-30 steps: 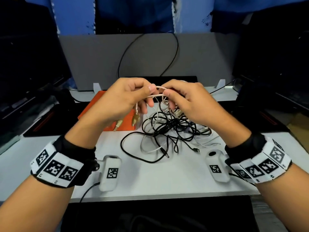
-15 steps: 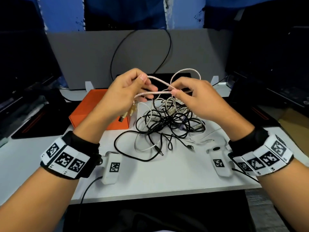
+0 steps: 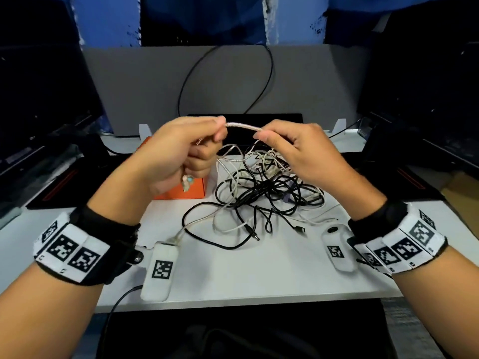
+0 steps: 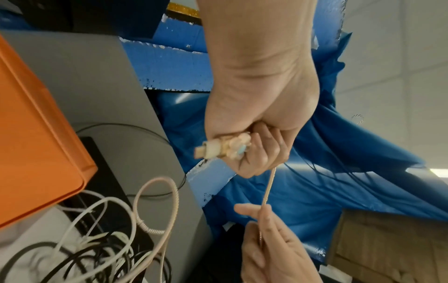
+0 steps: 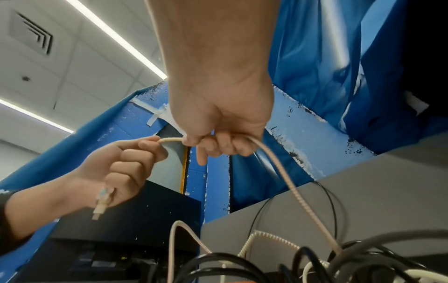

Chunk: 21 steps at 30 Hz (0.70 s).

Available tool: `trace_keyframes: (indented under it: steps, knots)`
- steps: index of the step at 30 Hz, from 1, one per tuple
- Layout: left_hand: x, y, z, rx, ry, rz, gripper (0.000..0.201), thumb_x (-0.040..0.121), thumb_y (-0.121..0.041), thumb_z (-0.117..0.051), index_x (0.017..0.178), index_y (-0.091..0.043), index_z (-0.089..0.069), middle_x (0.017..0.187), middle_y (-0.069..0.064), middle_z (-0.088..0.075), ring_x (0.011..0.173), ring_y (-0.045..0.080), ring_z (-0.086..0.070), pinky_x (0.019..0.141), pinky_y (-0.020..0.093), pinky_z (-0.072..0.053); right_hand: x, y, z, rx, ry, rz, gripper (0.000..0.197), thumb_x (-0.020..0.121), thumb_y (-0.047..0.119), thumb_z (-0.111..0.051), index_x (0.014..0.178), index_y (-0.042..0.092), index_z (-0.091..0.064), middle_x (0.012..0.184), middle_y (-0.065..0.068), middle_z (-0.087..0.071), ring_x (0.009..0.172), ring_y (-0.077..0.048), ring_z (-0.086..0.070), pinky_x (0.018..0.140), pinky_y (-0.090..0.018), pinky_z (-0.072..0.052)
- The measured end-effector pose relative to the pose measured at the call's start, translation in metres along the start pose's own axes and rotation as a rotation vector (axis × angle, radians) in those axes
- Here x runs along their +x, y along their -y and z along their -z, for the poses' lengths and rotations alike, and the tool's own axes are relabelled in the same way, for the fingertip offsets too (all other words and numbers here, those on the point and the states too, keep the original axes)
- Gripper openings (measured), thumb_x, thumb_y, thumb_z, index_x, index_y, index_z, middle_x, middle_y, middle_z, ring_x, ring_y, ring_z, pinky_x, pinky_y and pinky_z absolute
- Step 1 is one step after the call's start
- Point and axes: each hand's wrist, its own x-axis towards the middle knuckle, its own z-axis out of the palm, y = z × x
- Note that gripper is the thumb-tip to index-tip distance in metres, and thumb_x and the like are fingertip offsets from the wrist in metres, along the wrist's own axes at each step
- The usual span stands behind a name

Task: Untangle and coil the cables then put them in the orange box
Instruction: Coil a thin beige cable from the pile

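Note:
A pale braided cable (image 3: 242, 126) stretches between my two hands above the table. My left hand (image 3: 197, 143) pinches it and keeps its plug ends (image 4: 223, 148) curled in the lower fingers. My right hand (image 3: 277, 141) pinches the same cable (image 5: 271, 153), which runs down into the tangled pile of black and white cables (image 3: 261, 187) on the white table (image 3: 233, 270). The orange box (image 3: 189, 193) sits behind my left hand, mostly hidden; its side shows in the left wrist view as the orange box (image 4: 36, 134).
A grey upright panel (image 3: 223, 81) stands at the back with a black wire looping over it. A black flat device (image 3: 248, 117) lies behind the pile. Dark monitors flank both sides. Two white tagged pods (image 3: 160, 270) (image 3: 338, 250) hang from my wrists near the front edge.
The hands have risen and drawn the braided cable into a short taut span between them; the big loop above the right hand is gone. The left hand has gathered more cable.

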Motion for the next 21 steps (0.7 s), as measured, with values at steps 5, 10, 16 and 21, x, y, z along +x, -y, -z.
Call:
trace_keyframes:
  steps: [5,10,16,21]
  knots:
    - [0.002,-0.009,0.007,-0.329,-0.036,-0.178,0.034,0.107,-0.027,-0.034,0.109,-0.009,-0.063,0.056,-0.009,-0.044,0.043,0.005,-0.032,0.047,0.02,-0.035,-0.001,0.002,0.003,0.024,0.103,-0.035,0.03,0.109,0.042,-0.042,0.134,0.04,-0.06,0.062,-0.001,-0.048,0.055,-0.008,-0.043,0.057,-0.029,-0.035]
    - [0.006,0.005,0.006,-0.555,-0.069,-0.31,0.038,0.112,-0.023,-0.027,0.135,-0.008,-0.053,0.129,-0.002,-0.071,0.111,0.014,-0.07,0.093,0.029,-0.057,-0.005,0.008,-0.006,-0.05,0.392,-0.05,0.043,0.111,0.037,-0.039,0.152,0.05,-0.038,0.068,0.002,-0.054,0.058,-0.008,-0.048,0.062,-0.028,-0.043]
    - [0.002,0.018,-0.018,0.549,-0.178,-0.409,0.044,0.112,-0.022,-0.036,0.155,-0.018,-0.036,0.123,-0.01,-0.071,0.101,0.01,-0.073,0.087,0.036,-0.059,-0.012,0.039,0.01,-0.049,0.529,0.088,0.021,0.105,0.035,-0.057,0.104,0.021,-0.072,0.066,0.0,-0.057,0.058,-0.01,-0.044,0.062,-0.038,-0.046]
    - [-0.005,0.008,-0.026,0.469,0.186,-0.228,0.036,0.109,-0.024,-0.04,0.127,-0.004,-0.063,0.073,0.002,-0.069,0.047,0.02,-0.042,0.05,0.041,-0.039,-0.009,0.047,0.042,0.229,0.219,0.022,0.017,0.093,0.029,-0.075,0.095,0.014,-0.067,0.058,0.005,-0.051,0.053,-0.009,-0.039,0.054,-0.026,-0.035]
